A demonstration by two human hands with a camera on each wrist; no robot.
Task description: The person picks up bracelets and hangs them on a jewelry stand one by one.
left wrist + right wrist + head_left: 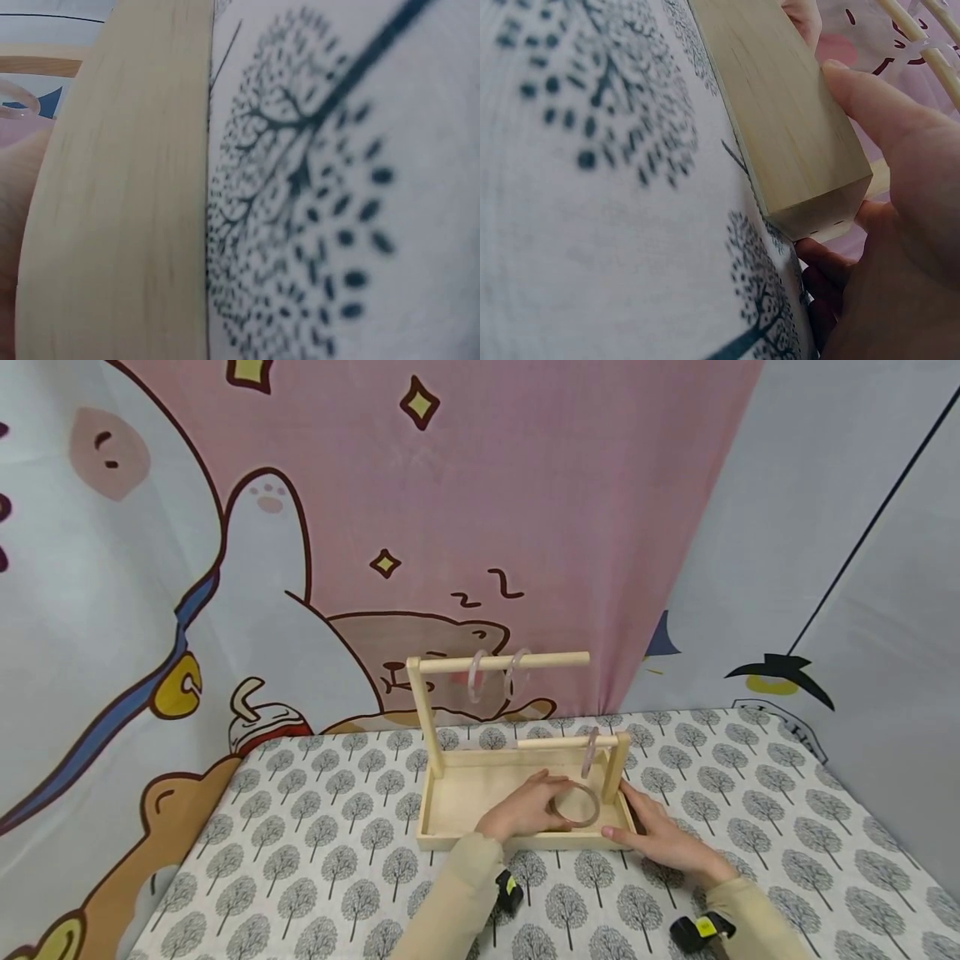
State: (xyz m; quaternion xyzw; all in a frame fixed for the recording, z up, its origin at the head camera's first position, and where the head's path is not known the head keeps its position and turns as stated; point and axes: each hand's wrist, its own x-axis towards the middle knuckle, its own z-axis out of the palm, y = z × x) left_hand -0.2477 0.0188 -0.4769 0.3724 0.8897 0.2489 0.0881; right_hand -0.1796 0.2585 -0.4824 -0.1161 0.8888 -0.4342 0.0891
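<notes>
A wooden bangle stand (487, 842) with a tray base sits on the patterned cloth. My left hand (528, 806) reaches over its front wall and pinches a bangle (597, 811) by its left side, inside the right part of the tray. At the tray's front right corner, my right hand (663, 837) grips the stand, thumb on the front edge and fingers along the side wall. The right wrist view shows that thumb (855, 86) on the rim of the wooden wall (795, 120). In the left wrist view the bangle in my hand is hidden.
Two pale bangles, one left (473, 681) and one right (510, 677), hang on the tall upper bar (555, 659). Another bangle (588, 757) hangs on the short lower bar (547, 743), close above my left hand. A printed curtain (585, 527) stands behind the table.
</notes>
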